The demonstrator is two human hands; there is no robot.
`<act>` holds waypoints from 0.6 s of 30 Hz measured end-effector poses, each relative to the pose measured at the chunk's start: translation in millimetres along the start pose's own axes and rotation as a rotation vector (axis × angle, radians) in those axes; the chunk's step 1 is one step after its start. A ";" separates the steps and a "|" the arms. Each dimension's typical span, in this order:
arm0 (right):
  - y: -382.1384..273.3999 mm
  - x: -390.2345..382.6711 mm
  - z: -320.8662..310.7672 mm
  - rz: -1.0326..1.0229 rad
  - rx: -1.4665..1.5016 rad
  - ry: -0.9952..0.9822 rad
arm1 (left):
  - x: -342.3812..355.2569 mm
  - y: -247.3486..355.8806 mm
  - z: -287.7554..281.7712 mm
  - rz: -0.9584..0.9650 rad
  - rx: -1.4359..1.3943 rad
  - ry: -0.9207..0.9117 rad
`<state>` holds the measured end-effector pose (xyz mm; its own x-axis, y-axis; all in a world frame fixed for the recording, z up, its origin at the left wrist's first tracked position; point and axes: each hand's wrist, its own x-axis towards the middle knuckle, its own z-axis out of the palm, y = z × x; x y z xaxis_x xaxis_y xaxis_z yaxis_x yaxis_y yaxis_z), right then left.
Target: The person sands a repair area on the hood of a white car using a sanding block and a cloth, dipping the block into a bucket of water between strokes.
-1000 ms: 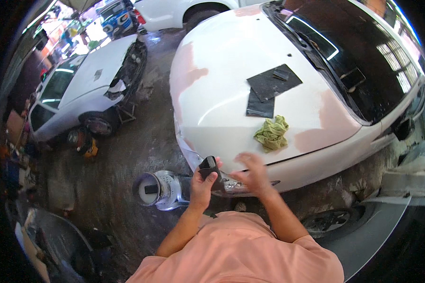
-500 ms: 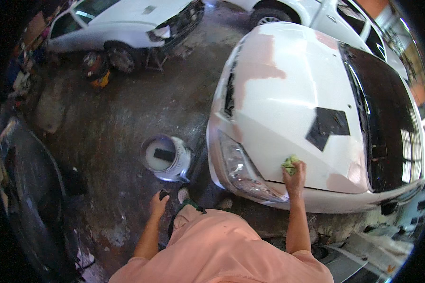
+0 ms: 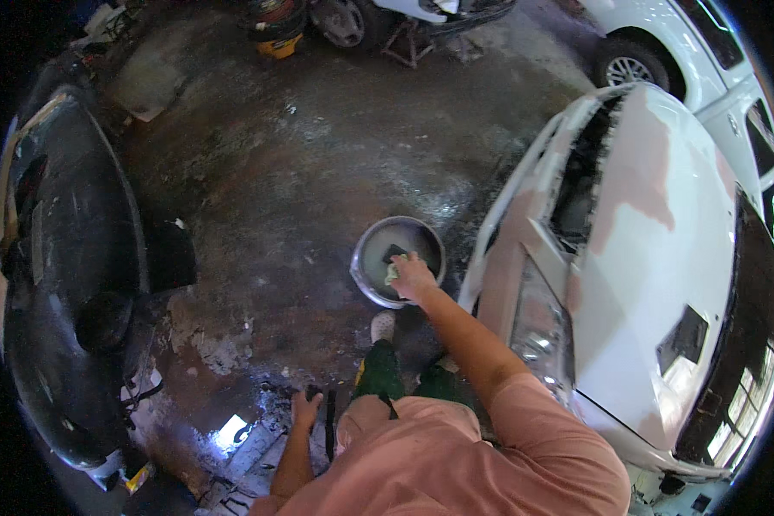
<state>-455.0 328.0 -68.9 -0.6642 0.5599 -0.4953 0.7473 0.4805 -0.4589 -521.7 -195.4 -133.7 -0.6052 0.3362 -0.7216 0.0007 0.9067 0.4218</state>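
Observation:
My right hand [image 3: 411, 275] grips a pale green cloth [image 3: 392, 272] over a metal-rimmed bucket [image 3: 360, 251] of cloudy liquid, with a dark flat block [image 3: 395, 250] just beyond my fingers. Low at my left side, my left hand [image 3: 306, 407] is closed on a small dark object [image 3: 313, 396], mostly hidden by the fingers. To my right stands a white car with pale pink patches on its hood [image 3: 654, 267] and black sheets [image 3: 684, 338] lying on it.
A dark car body panel [image 3: 69, 275] lines the left side. At the back are a car wheel [image 3: 340, 21] by a metal stand [image 3: 404, 49], a yellow-based machine [image 3: 277, 45], and another white vehicle [image 3: 697, 43]. The concrete floor [image 3: 284, 155] is wet and stained.
My right hand took the green cloth off the hood and moved it over the bucket. My left hand dropped low to my side. The view turned left and downward.

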 end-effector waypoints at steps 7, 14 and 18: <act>73.0 118.5 134.7 0.194 -0.216 -0.259 | -81.0 11.1 -17.3 -0.193 -0.231 -0.051; 23.1 65.0 82.3 0.147 -0.073 -0.177 | -53.2 -42.1 -24.7 -0.098 0.123 0.036; 19.4 11.6 34.6 0.156 0.158 -0.121 | 9.1 35.7 -67.5 0.045 0.134 0.005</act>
<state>-448.8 320.5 -109.1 -0.5460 0.5296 -0.6491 0.8348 0.2782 -0.4752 -581.0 -177.2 -88.2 -0.6058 0.3767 -0.7008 0.1339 0.9165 0.3769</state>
